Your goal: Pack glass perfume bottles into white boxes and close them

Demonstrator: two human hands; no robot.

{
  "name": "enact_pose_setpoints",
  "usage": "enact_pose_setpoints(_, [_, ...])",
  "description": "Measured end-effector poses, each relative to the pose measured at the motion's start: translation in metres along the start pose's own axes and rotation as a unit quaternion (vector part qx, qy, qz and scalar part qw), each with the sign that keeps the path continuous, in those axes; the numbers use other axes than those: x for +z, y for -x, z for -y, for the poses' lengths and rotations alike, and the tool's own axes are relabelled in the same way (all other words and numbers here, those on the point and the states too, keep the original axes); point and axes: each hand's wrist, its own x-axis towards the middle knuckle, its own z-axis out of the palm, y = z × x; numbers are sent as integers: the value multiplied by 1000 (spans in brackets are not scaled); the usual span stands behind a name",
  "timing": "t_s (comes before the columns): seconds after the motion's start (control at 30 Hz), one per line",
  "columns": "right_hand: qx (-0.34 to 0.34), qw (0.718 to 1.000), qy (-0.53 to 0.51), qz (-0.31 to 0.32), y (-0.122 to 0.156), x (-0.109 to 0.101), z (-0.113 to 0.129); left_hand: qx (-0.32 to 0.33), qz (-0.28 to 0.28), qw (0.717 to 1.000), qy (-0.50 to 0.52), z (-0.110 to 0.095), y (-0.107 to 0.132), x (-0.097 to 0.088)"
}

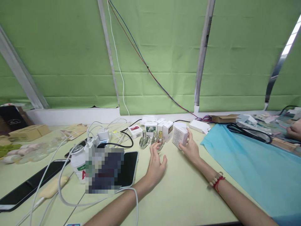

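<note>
Box between thumb and fingers of right hand

A white bottle stands near a phone and, apparently, chargers.

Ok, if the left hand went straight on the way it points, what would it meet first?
Probably the rightmost gold-capped clear glass bottle, ahead of the left hand; depth is unclear, so they may be touching.
</note>
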Motion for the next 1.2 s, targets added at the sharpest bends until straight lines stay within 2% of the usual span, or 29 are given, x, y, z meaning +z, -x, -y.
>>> enact_pose_setpoints(0.1, [27,999,-18,38,1,5,-2,14,4,1000,-13,-3,1,-1])
enact_pose_setpoints(0.2, [10,998,-7,62,1,16,-3,25,5,1000,-13,-5,1,-2])
enact_pose_setpoints(0.3, [-13,999,-31,14,-2,30,-1,30,11,999,-4,-5,2,-3])
enact_pose_setpoints(0.47, [97,995,-17,-21,-14,50,21,24,17,1000,0,-1,1,-2])
enact_pose_setpoints(0.53, [114,993,-9,-25,-18,54,29,22,16,1000,-2,-1,2,-2])
enact_pose_setpoints(0.7, [67,997,-43,-16,-23,61,30,13,39,999,7,-6,4,-4])
enact_pose_setpoints(0.83, [14,988,-145,-56,-27,63,17,19,62,998,10,-9,4,-6])
enact_pose_setpoints(0.9, [15,977,-201,-66,-29,62,14,25,69,997,10,-9,4,-7])
enact_pose_setpoints(1.03, [69,969,-234,-45,-34,57,11,29,66,997,8,-9,3,-6])
enact_pose_setpoints(1.2, [170,969,-167,-62,-47,51,-2,25,69,997,2,-9,3,-6])
